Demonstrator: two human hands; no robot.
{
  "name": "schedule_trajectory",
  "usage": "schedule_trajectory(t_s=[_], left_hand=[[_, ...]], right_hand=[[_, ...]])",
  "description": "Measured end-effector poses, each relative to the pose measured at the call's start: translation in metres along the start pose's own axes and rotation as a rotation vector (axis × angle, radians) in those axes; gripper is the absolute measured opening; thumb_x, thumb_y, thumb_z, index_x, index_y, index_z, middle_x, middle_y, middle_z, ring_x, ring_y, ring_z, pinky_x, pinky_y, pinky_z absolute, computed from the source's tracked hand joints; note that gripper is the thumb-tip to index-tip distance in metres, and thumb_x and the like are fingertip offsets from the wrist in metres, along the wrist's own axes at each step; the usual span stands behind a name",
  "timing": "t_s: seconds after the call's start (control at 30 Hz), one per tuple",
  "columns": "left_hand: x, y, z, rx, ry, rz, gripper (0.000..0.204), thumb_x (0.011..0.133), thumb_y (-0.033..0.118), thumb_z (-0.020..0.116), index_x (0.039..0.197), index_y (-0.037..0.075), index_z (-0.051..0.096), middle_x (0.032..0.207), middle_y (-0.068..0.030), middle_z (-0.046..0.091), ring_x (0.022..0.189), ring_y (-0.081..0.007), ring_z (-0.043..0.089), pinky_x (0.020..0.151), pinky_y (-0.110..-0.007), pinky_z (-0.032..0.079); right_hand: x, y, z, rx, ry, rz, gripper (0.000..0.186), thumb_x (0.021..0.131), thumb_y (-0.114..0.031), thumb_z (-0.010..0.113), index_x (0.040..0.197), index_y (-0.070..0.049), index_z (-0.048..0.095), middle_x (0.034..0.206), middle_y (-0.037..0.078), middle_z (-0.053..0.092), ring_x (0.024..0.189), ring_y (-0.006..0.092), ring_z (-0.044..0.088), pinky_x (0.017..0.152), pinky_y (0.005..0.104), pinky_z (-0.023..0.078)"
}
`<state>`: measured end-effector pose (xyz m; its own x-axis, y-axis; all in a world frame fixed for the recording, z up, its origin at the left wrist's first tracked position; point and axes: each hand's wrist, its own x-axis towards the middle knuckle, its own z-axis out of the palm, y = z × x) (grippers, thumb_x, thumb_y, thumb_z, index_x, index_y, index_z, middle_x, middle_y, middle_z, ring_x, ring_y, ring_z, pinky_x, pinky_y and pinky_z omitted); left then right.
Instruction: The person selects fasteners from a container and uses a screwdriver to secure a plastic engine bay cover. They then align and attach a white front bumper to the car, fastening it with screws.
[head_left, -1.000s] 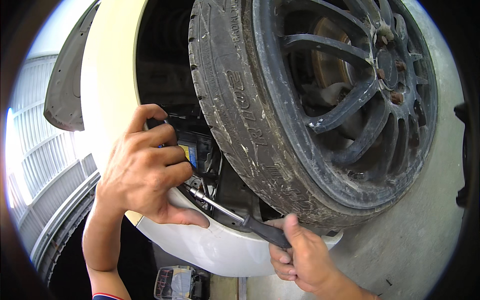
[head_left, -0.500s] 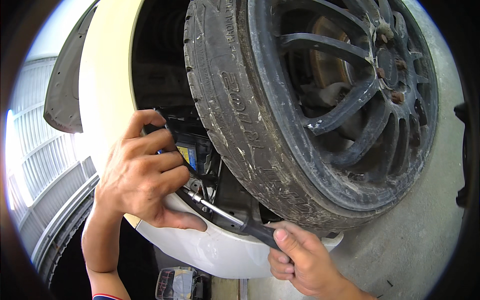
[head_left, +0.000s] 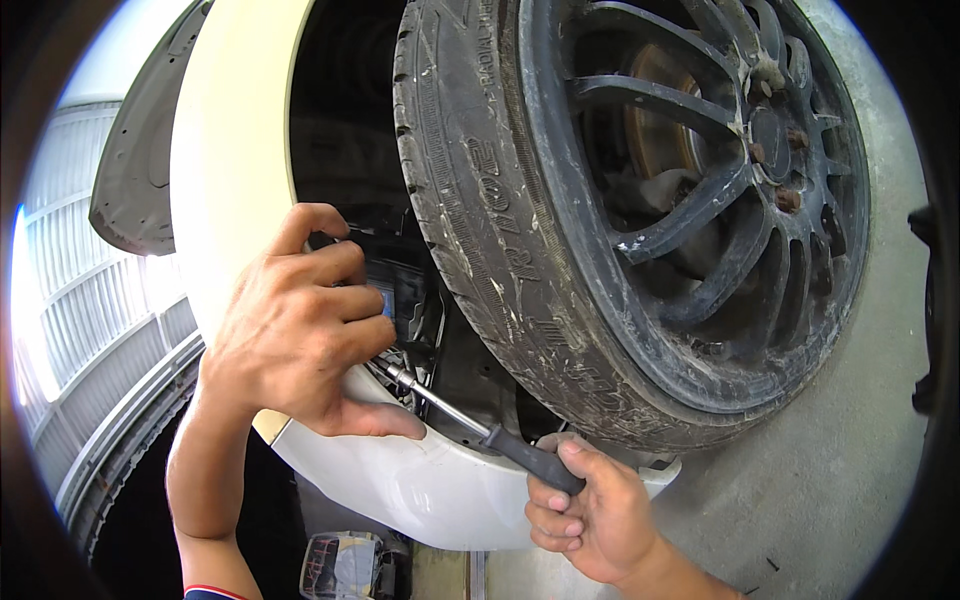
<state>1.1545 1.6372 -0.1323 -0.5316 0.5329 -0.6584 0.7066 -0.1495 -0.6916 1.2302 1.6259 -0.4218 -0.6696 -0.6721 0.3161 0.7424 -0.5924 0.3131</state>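
Note:
My right hand is closed around the black handle of a socket driver at the lower middle. Its shiny shaft slants up and left to the inner edge of the white bumper, where the tip meets something I cannot make out. My left hand curls over the wheel-arch edge, fingers hooked on what looks like the black wheel-arch liner, mostly hidden behind them. The thumb lies along the bumper's lip. Behind the fingers shows a part with a blue label.
A worn tyre on a dark spoked wheel fills the right, close to both hands. The pale fender rises at left. A clear-lidded case stands on the floor below the bumper. Concrete floor lies at right.
The tyre and both hands sit slightly shifted in the view. My right hand has turned a little on the driver's handle, showing more of it. The gap behind my left fingers looks narrower.

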Motion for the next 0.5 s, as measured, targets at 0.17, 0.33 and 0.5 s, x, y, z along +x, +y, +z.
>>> schedule_trajectory(t_s=[0.17, 0.33, 0.5], left_hand=[[0.001, 0.000, 0.001, 0.002, 0.010, 0.009, 0.068, 0.070, 0.076, 0.075, 0.056, 0.011, 0.061, 0.055, 0.0008, 0.055, 0.062, -0.0206, 0.055, 0.096, -0.047, 0.044], [-0.001, 0.000, -0.001, 0.001, -0.027, 0.005, 0.067, 0.071, 0.075, 0.075, 0.057, 0.011, 0.061, 0.056, 0.0006, 0.056, 0.062, -0.0213, 0.055, 0.097, -0.047, 0.044], [0.004, 0.004, 0.002, -0.028, -0.056, -0.031, 0.061, 0.072, 0.070, 0.076, 0.059, 0.011, 0.063, 0.059, -0.0004, 0.057, 0.065, -0.0222, 0.054, 0.097, -0.051, 0.040]], right_hand=[[0.011, 0.010, 0.004, 0.039, 0.130, -0.237, 0.035, 0.107, -0.040, 0.057, 0.109, -0.005, 0.054, 0.086, 0.005, 0.057, 0.061, 0.0117, 0.050, 0.053, 0.0266, 0.037], [0.018, 0.010, -0.001, -0.054, 0.077, -0.138, 0.034, 0.107, -0.035, 0.059, 0.118, -0.003, 0.056, 0.093, 0.007, 0.062, 0.068, 0.0136, 0.056, 0.056, 0.0266, 0.038], [0.018, 0.015, -0.002, -0.008, 0.078, -0.239, 0.032, 0.106, -0.033, 0.061, 0.118, -0.004, 0.056, 0.093, 0.006, 0.060, 0.074, 0.0140, 0.057, 0.063, 0.0280, 0.040]])
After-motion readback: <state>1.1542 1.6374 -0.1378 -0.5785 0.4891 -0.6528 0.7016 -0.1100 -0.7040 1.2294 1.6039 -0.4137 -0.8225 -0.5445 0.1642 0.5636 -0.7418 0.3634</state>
